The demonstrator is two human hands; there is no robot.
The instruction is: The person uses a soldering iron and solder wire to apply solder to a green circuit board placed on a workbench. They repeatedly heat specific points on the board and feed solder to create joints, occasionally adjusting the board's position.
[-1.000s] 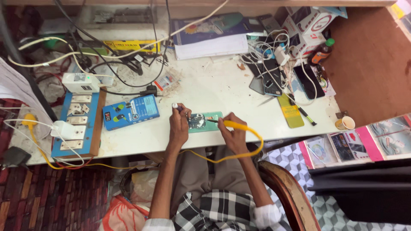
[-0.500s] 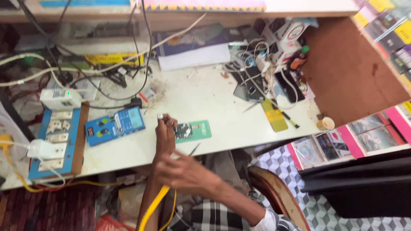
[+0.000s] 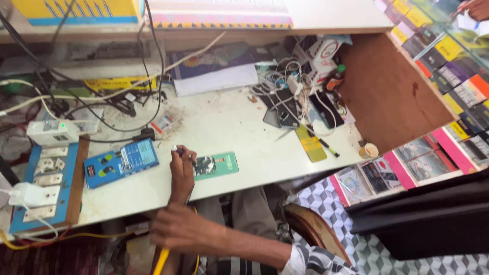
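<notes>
On the left of the white bench [image 3: 229,137] lies a blue socket board [image 3: 43,188], then a blue box [image 3: 121,162]. Low down, the right hand [image 3: 175,230] hangs below the bench edge, clenched on a yellow cable [image 3: 161,260]. The left hand [image 3: 182,170] rests on the bench, pinching a small tool [image 3: 178,150] just beside the green phone case [image 3: 216,165]. Farther right lie a yellow strip [image 3: 310,144] and a cup [image 3: 369,150].
</notes>
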